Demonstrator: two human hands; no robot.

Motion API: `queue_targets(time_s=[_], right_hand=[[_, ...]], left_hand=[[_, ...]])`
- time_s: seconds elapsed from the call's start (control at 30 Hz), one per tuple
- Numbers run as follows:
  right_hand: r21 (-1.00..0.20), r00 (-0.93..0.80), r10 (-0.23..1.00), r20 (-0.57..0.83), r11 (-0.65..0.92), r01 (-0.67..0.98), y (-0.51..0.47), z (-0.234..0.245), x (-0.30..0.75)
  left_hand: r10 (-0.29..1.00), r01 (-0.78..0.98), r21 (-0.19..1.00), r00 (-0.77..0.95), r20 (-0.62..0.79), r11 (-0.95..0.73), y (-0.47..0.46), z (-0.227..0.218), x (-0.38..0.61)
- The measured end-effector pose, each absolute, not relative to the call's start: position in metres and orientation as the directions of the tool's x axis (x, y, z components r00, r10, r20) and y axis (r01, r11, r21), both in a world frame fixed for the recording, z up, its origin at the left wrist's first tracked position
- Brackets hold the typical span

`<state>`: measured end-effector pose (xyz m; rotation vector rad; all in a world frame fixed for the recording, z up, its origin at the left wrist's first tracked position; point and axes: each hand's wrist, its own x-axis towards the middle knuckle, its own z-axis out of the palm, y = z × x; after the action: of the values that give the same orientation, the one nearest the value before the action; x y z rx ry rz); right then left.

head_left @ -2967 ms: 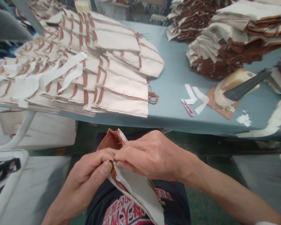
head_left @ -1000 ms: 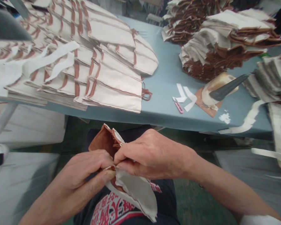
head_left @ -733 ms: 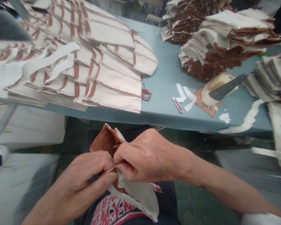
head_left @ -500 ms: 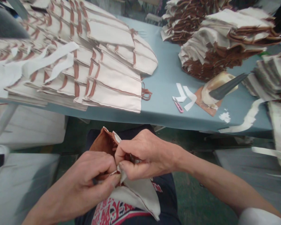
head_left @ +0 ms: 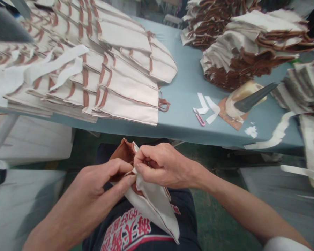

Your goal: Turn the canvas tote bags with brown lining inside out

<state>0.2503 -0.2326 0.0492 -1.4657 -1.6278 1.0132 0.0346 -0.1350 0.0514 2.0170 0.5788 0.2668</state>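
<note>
From above the person's lap, both hands are busy with one white cloth pouch [head_left: 158,212], brown on the inside, which lies over a dark garment [head_left: 187,209] with a red-and-white print, just in front of the table [head_left: 188,76]. The left hand [head_left: 102,188] pinches its folded edge between thumb and forefinger; the right hand [head_left: 159,165], fingers curled, nips the cloth right beside that thumb. The brown end opens out beyond the knuckles, and the other end droops to a corner.

On the table's left, white bags [head_left: 133,99] with brown bands overlap in rows, loose white strips [head_left: 57,64] thrown across them. Pink snips [head_left: 200,118] lie by two short white strips [head_left: 211,109]. Next to those, a stained tub [head_left: 242,92] with a dark handle sits on a brown square [head_left: 237,122]. Behind it rise heaped brown-and-white pieces [head_left: 240,55].
</note>
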Motion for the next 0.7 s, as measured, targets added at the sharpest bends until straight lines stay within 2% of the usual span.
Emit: queue_targets(time_s=[0.17, 0.5, 0.6, 0.7], right_hand=[[-0.895, -0.089, 0.996, 0.022, 0.06, 0.442, -0.232, 0.054, 0.248], [-0.939, -0.116, 0.99, -0.081, -0.037, 0.341, -0.23, 0.056, 0.25], [-0.928, -0.115, 0.988, -0.103, -0.054, 0.369, -0.23, 0.057, 0.251], [-0.881, -0.097, 0.989, -0.108, -0.05, 0.471, -0.231, 0.061, 0.251]], left_hand=[[0.421, 0.345, 0.9, 0.881, -0.214, -0.265, -0.128, 0.051, 0.025], [0.47, 0.273, 0.927, 0.873, -0.126, -0.258, -0.131, 0.046, 0.039], [0.485, 0.307, 0.915, 0.861, -0.151, -0.262, -0.131, 0.04, 0.039], [0.495, 0.346, 0.893, 0.852, -0.17, -0.288, -0.13, 0.037, 0.04]])
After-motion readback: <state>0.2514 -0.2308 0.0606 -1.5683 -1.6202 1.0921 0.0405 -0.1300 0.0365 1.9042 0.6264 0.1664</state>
